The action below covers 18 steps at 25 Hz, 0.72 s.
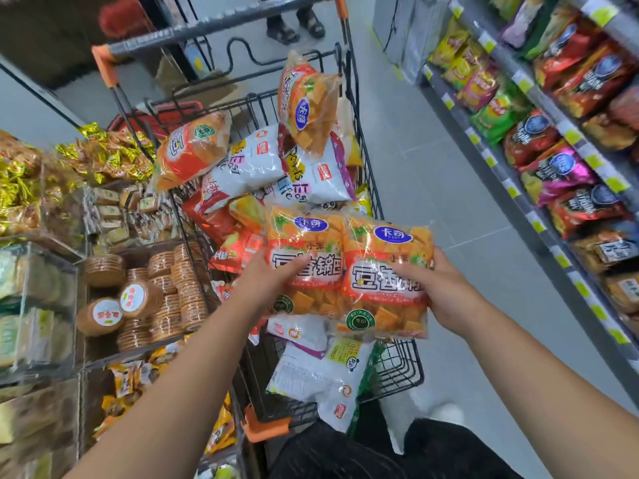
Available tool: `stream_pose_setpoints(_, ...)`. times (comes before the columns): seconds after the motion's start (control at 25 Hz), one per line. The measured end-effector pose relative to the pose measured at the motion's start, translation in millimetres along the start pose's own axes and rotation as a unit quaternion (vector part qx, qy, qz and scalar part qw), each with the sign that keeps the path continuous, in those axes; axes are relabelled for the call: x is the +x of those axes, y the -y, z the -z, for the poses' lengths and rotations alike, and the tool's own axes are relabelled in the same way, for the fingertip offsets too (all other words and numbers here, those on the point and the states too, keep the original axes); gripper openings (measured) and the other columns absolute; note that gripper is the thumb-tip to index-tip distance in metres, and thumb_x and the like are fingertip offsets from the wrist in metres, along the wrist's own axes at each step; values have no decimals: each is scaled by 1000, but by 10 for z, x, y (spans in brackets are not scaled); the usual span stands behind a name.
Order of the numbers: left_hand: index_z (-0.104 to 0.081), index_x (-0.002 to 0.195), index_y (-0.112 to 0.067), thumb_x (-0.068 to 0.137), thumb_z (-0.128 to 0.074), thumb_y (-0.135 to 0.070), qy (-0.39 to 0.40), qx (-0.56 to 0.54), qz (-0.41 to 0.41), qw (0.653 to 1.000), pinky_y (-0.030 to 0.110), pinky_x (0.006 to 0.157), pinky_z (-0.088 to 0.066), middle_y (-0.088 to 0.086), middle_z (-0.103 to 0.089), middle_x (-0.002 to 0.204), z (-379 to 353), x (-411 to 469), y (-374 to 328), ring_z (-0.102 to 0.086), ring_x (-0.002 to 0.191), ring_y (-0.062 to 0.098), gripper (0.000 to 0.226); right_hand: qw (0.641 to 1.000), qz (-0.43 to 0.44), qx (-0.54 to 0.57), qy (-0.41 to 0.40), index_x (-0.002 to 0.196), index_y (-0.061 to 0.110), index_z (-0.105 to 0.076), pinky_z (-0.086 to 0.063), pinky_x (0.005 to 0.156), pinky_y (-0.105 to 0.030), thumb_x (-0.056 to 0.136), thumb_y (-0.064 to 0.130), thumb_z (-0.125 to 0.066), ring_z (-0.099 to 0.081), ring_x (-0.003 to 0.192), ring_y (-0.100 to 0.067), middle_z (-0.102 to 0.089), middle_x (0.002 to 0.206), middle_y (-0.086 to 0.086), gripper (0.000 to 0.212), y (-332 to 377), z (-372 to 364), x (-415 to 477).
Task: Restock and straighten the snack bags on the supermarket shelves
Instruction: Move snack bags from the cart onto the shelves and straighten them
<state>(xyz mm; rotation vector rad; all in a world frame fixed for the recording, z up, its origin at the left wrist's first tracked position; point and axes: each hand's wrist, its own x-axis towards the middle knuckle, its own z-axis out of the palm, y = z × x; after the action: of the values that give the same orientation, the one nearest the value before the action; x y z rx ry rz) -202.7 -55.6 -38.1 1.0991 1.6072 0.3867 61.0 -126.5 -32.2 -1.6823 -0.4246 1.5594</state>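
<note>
Two orange snack bags with blue oval logos are held side by side above a shopping cart (408, 371). My left hand (268, 276) grips the left bag (306, 250) at its lower left edge, thumb on its front. My right hand (439, 288) grips the right bag (385, 271) at its right edge, thumb across its front. The cart is piled with more bags: two similar orange bags (307, 102) (192, 150) and several white bags (252, 164).
Shelves of chip bags (553, 140) with yellow price tags run along the right. Bins of wrapped biscuits and round cracker stacks (162, 299) stand at the left. A person's sandalled feet (294, 25) are beyond the cart. Grey floor aisle lies between cart and shelves.
</note>
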Motion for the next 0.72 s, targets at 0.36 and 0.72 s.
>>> stream_pose_setpoints(0.36,-63,107,-24,78,-78,-43,102,-6,-116,988,27,63,-55,-3,-76,94,-1518,-770,-753,-74,78,14,39,982,103,98,-124,115,27,-61,-56,87,-50,61,31,-84,-73,88,-23,-75,101,1,58,-123,1649,-1106)
stream_pose_setpoints(0.72,-64,106,-26,81,-73,-49,256,81,-210,940,16,56,-48,-8,-75,92,-3592,-1995,-1401,-71,70,3,35,916,183,214,-286,116,22,-60,-58,78,-49,62,27,-82,-73,87,-25,-75,104,-4,59,-612,3655,-2661)
